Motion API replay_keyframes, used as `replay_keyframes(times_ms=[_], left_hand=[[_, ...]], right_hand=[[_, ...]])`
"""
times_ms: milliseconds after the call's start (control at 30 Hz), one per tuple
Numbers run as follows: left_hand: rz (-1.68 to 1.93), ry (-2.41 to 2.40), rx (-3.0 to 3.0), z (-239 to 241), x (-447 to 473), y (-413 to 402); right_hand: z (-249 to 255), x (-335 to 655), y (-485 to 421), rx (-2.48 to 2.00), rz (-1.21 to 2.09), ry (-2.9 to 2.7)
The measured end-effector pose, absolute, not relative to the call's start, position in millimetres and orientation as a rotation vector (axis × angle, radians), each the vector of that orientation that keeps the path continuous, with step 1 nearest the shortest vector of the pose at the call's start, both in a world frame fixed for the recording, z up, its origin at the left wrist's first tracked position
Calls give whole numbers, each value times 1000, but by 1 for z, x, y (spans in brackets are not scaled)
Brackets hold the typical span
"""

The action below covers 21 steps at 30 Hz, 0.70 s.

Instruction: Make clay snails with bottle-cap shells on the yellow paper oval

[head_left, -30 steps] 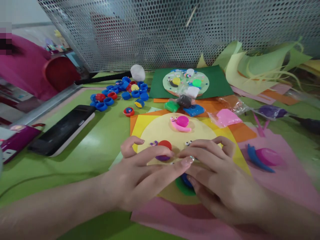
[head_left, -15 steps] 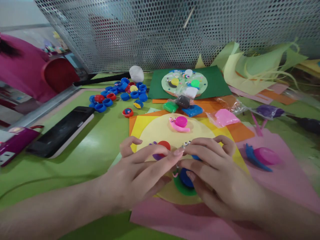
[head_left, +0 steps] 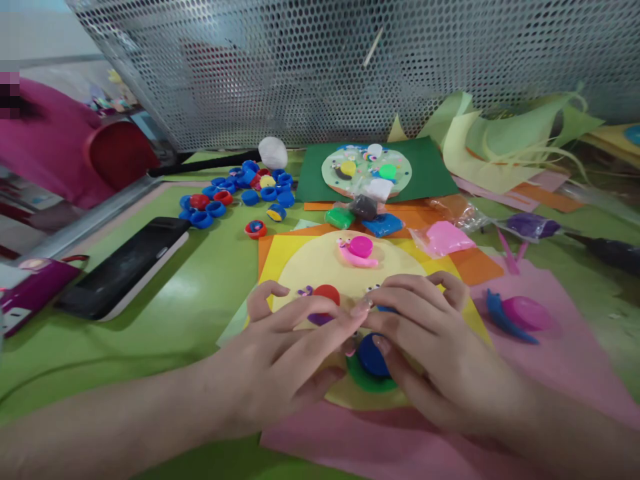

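A round cream paper disc (head_left: pixel 295 267) lies under both hands, bearing snails made of clay and bottle caps. Close to me is a green clay snail (head_left: pixel 356 373) with a dark blue bottle cap (head_left: pixel 371 353) as its shell. My right hand (head_left: pixel 435 340) curls over it, thumb against the cap and fingers by its head. My left hand (head_left: pixel 290 347) meets the right fingertips above the head, its fingers closed; what they pinch is hidden. Beside my left fingers sits a purple snail with a red cap (head_left: pixel 326 297). A pink snail (head_left: pixel 360 251) is farther back. Another snail is mostly covered by my right hand.
Loose bottle caps (head_left: pixel 250 193) and a black phone (head_left: pixel 127 267) are at left. Clay packets (head_left: pixel 383 223) lie behind the disc, before a decorated disc on green card (head_left: pixel 430 167). A blue snail with pink cap (head_left: pixel 525 313) rests on pink paper at right.
The left fingers have shifted slightly at the green snail's head. The right hand stays nearly in place, and the view has moved a little.
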<state>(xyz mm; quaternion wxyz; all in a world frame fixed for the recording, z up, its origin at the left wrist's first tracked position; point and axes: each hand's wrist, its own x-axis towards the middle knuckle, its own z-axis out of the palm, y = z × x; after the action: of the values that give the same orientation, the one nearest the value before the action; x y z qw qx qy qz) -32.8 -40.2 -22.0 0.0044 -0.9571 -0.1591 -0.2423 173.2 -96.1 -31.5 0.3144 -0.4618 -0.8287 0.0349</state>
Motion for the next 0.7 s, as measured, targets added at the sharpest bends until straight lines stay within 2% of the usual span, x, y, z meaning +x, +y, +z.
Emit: replay_keyframes(times_ms=[433, 700], left_hand=[[-699, -460, -3044, -21, -35, -39], [-843, -275, -2818, -22, -36, -43]], right_hand=[[-33, 172, -94, -1244, 83, -2116], [-33, 171, -93, -1259, 71, -2111]])
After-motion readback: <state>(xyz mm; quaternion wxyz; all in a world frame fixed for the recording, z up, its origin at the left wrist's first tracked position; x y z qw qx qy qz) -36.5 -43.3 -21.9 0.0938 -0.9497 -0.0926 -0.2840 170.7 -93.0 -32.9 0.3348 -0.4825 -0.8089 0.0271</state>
